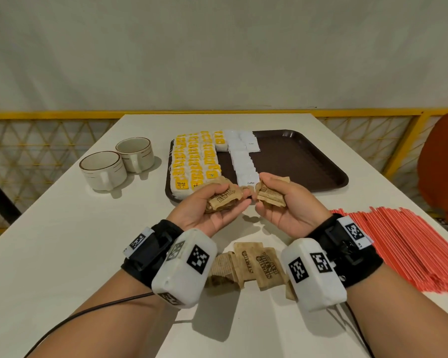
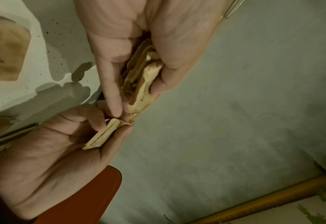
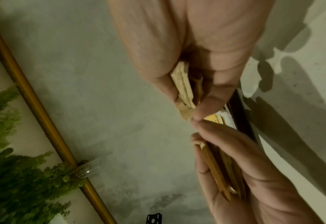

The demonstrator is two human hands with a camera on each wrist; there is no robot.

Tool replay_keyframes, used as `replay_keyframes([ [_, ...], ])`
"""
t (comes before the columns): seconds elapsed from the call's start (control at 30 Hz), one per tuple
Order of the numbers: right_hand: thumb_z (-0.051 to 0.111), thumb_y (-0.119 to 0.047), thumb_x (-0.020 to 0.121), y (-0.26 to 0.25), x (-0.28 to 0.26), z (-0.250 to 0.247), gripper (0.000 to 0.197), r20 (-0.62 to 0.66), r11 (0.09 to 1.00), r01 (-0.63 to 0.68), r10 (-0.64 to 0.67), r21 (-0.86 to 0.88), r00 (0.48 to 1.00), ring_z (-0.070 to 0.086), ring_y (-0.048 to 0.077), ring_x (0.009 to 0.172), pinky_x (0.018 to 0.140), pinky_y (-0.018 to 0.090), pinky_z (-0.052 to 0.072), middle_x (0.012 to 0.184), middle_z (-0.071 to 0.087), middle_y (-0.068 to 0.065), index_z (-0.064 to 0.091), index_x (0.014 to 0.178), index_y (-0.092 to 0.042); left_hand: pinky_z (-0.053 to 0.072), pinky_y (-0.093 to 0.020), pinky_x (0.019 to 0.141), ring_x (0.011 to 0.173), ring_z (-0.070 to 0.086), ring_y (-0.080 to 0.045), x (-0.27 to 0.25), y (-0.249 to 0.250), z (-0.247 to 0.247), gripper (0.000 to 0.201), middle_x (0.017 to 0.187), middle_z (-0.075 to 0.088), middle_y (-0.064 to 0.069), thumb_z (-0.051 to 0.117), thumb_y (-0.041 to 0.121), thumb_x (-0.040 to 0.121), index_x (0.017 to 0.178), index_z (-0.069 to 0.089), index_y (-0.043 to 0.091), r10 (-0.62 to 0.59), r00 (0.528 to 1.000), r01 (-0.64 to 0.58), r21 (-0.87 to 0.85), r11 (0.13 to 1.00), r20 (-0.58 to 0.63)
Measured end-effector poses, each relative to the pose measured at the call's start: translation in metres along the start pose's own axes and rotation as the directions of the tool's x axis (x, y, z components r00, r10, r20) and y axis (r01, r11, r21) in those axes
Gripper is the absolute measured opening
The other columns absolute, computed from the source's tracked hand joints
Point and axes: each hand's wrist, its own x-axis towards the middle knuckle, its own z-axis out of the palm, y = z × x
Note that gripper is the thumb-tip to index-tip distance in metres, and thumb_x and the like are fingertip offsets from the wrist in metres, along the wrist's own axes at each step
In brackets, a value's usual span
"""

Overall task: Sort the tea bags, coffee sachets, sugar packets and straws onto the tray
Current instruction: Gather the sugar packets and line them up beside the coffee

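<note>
My left hand (image 1: 230,202) lies palm up in front of the tray and grips a stack of brown sugar packets (image 1: 220,200). My right hand (image 1: 263,195) grips a second stack of sugar packets (image 1: 272,196) beside it, fingertips nearly touching. In the left wrist view the left hand (image 2: 137,97) clamps its packets (image 2: 144,75). The right wrist view has the right hand (image 3: 185,106) pinching its stack (image 3: 184,86). More sugar packets (image 1: 251,264) lie on the table between my wrists. The brown tray (image 1: 300,156) holds rows of yellow tea bags (image 1: 194,161) and white coffee sachets (image 1: 243,164).
A heap of red straws (image 1: 404,244) lies on the table at the right. Two cream cups (image 1: 104,169) (image 1: 135,153) stand left of the tray. An orange chair (image 1: 440,164) is at the far right, and a yellow railing (image 1: 49,115) runs behind the table.
</note>
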Motion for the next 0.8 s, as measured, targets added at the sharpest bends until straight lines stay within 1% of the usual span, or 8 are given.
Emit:
replay_keyframes([
  [0.03, 0.047, -0.016, 0.098, -0.001, -0.001, 0.000, 0.010, -0.006, 0.999, -0.029, 0.029, -0.031, 1.000, 0.064, 0.017, 0.053, 0.042, 0.020, 0.049, 0.067, 0.069, 0.013, 0.054, 0.102, -0.010, 0.059, -0.046, 0.069, 0.088, 0.068, -0.041, 0.000, 0.000, 0.001, 0.008, 0.112, 0.060, -0.035, 0.051, 0.000, 0.088, 0.095, 0.054, -0.002, 0.009, 1.000, -0.009, -0.022, 1.000, 0.004],
  [0.1, 0.047, -0.022, 0.098, -0.002, 0.000, -0.003, 0.016, -0.022, 0.996, -0.069, 0.068, -0.062, 0.997, 0.057, 0.016, 0.055, 0.040, 0.018, 0.043, 0.072, 0.070, 0.011, 0.058, 0.093, -0.011, 0.059, -0.046, 0.066, 0.091, 0.067, -0.043, 0.000, 0.000, 0.001, 0.022, 0.115, 0.060, -0.035, 0.057, -0.002, 0.080, 0.102, 0.053, 0.000, 0.032, 0.999, -0.032, -0.071, 0.997, 0.000],
  [0.23, 0.043, -0.017, 0.092, -0.002, 0.002, -0.006, 0.019, -0.022, 0.995, -0.100, 0.100, -0.006, 0.995, 0.056, 0.019, 0.059, 0.043, 0.021, 0.042, 0.089, 0.066, 0.015, 0.057, 0.103, -0.010, 0.060, -0.039, 0.067, 0.092, 0.069, -0.034, 0.002, 0.001, -0.002, 0.040, 0.119, 0.062, -0.025, 0.058, -0.008, 0.072, 0.111, 0.055, -0.001, 0.033, 0.999, -0.033, -0.069, 0.997, 0.000],
  [0.37, 0.038, -0.004, 0.092, -0.002, 0.002, -0.006, 0.027, -0.029, 0.997, -0.071, 0.069, -0.043, 0.997, 0.057, 0.022, 0.065, 0.046, 0.023, 0.043, 0.099, 0.060, 0.019, 0.055, 0.112, -0.010, 0.060, -0.033, 0.059, 0.071, 0.072, -0.027, 0.005, -0.001, -0.006, 0.034, 0.098, 0.070, -0.018, 0.047, -0.010, 0.086, 0.118, 0.053, -0.001, 0.027, 0.997, -0.019, 0.118, 0.993, -0.068],
  [0.47, 0.040, 0.004, 0.092, 0.000, 0.004, -0.005, 0.027, -0.050, 0.988, -0.017, 0.010, -0.150, 0.999, 0.055, 0.021, 0.060, 0.045, 0.023, 0.043, 0.097, 0.057, 0.021, 0.056, 0.108, -0.012, 0.053, -0.026, 0.051, 0.066, 0.066, -0.021, 0.007, -0.004, -0.006, 0.040, 0.091, 0.068, -0.016, 0.048, -0.011, 0.087, 0.120, 0.054, 0.010, 0.173, 0.980, -0.138, 0.281, 0.950, -0.101],
  [0.57, 0.046, 0.010, 0.090, 0.002, 0.003, -0.004, 0.029, -0.051, 0.948, 0.065, -0.085, -0.312, 0.995, 0.058, 0.022, 0.064, 0.043, 0.022, 0.048, 0.089, 0.056, 0.019, 0.057, 0.102, -0.014, 0.050, -0.031, 0.060, 0.074, 0.063, -0.025, 0.009, -0.008, -0.008, 0.039, 0.088, 0.068, -0.011, 0.057, -0.010, 0.084, 0.108, 0.056, 0.019, 0.305, 0.951, -0.248, 0.465, 0.850, -0.050],
  [0.67, 0.051, 0.015, 0.087, 0.006, 0.002, -0.004, 0.030, 0.009, 0.929, 0.147, -0.153, -0.339, 0.988, 0.059, 0.021, 0.062, 0.049, 0.027, 0.055, 0.075, 0.055, 0.013, 0.058, 0.099, -0.012, 0.048, -0.036, 0.069, 0.080, 0.062, -0.029, 0.009, -0.016, -0.008, 0.036, 0.099, 0.066, -0.014, 0.068, -0.004, 0.079, 0.104, 0.057, 0.019, 0.293, 0.955, -0.255, 0.603, 0.756, 0.036],
  [0.8, 0.063, 0.002, 0.083, 0.008, 0.000, -0.002, 0.021, 0.095, 0.945, 0.152, -0.130, -0.291, 0.987, 0.063, 0.020, 0.066, 0.060, 0.031, 0.058, 0.076, 0.061, 0.011, 0.059, 0.102, -0.007, 0.051, -0.033, 0.065, 0.072, 0.064, -0.022, 0.009, -0.023, -0.007, 0.021, 0.089, 0.068, -0.008, 0.065, 0.003, 0.085, 0.100, 0.059, 0.017, 0.274, 0.957, -0.264, 0.660, 0.703, 0.091],
])
